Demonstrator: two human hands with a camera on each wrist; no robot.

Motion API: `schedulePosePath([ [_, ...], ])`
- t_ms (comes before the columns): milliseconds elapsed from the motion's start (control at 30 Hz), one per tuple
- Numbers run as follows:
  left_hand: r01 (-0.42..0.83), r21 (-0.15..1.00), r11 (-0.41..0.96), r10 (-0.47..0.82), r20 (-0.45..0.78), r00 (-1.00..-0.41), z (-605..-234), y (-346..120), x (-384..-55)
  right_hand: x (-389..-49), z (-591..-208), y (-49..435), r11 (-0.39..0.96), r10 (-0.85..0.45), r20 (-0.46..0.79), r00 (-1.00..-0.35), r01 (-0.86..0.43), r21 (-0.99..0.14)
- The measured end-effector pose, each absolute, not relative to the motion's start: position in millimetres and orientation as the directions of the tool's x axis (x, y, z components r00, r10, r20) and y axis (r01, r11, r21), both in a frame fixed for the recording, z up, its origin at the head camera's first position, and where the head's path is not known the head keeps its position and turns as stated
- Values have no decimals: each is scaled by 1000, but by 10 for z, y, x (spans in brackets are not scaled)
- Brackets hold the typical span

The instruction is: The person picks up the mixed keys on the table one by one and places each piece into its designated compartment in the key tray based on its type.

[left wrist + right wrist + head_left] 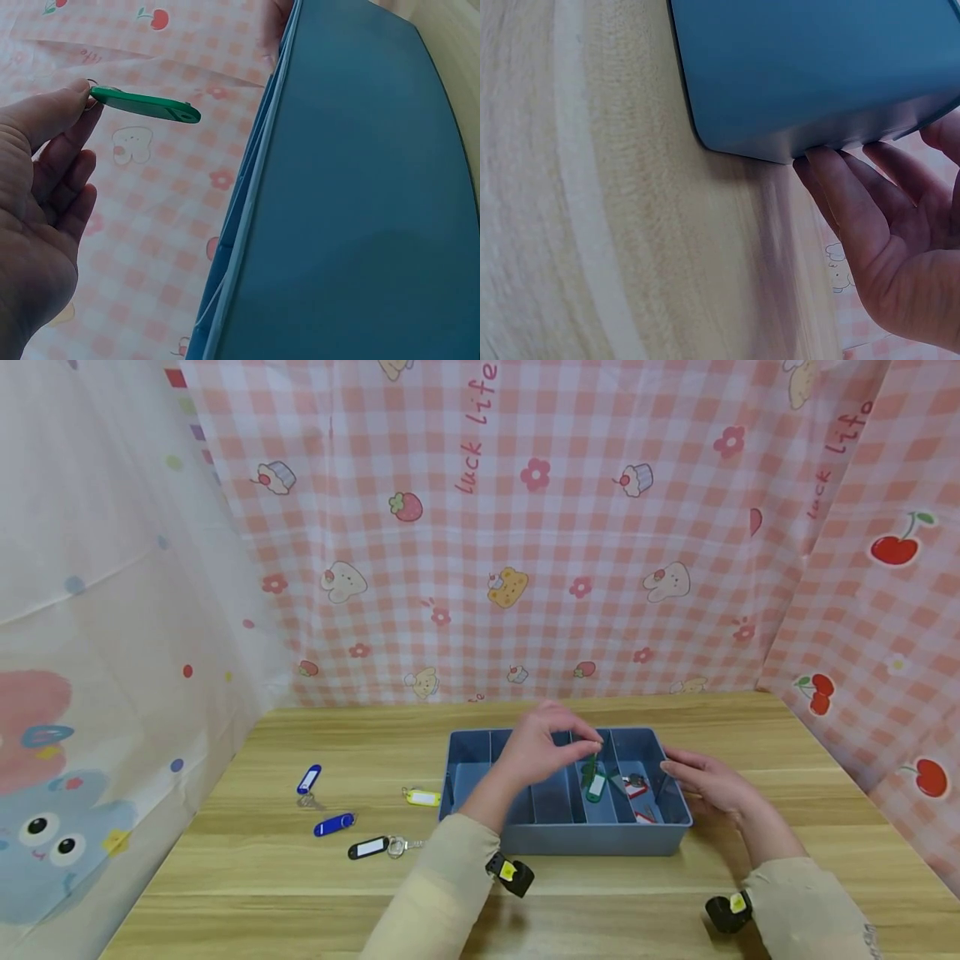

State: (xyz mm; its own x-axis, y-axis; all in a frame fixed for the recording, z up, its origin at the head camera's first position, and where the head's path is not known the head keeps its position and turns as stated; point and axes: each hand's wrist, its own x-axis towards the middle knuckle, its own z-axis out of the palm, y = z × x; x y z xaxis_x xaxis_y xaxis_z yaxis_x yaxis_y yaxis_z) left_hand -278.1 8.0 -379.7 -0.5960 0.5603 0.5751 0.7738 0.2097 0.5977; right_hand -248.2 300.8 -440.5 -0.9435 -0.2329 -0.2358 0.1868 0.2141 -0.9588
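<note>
Grip of the left hand point(542, 743): thumb and forefinger pinched on the upper end of the green key tag point(597, 787); remaining fingers loosely bent, bearing nothing. Tag lies below the fingertips and slightly to the near side in the head view; its long axis runs downward from the pinch, close to vertical with a slight tilt. Position: over the second compartment point(601, 813) from the right in the grey-blue tray point(592, 840); the left wrist view shows the whole tag clear of the rim line; height above the compartment floor cannot be read. Critical relation, by judgement: the free end must stay between the two dividers flanking that compartment.

Nearer hand: the left; the right hand point(708, 785) rests its extended fingers against the tray's right end wall, grasping nothing. Red-and-white tags point(636, 788) lie in the rightmost compartment.

Appearance of the tag: bright green, slim and flat, rounded at the free end; white label panel on the face; edge nearly toward the left wrist camera; whether a key hangs with it cannot be told.
</note>
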Motion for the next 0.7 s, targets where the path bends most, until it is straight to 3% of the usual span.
schedulePosePath([
  [300, 736, 618, 276, 576, 507, -641, -3810, 146, -2788, -2535, -4463, 3090, 120, -303, -193, -933, 164, -979],
  [700, 701, 645, 305, 585, 454, -672, -3904, 207, -2858, -2493, -4391, 3025, 183, -260, -236, -936, 192, -964],
])
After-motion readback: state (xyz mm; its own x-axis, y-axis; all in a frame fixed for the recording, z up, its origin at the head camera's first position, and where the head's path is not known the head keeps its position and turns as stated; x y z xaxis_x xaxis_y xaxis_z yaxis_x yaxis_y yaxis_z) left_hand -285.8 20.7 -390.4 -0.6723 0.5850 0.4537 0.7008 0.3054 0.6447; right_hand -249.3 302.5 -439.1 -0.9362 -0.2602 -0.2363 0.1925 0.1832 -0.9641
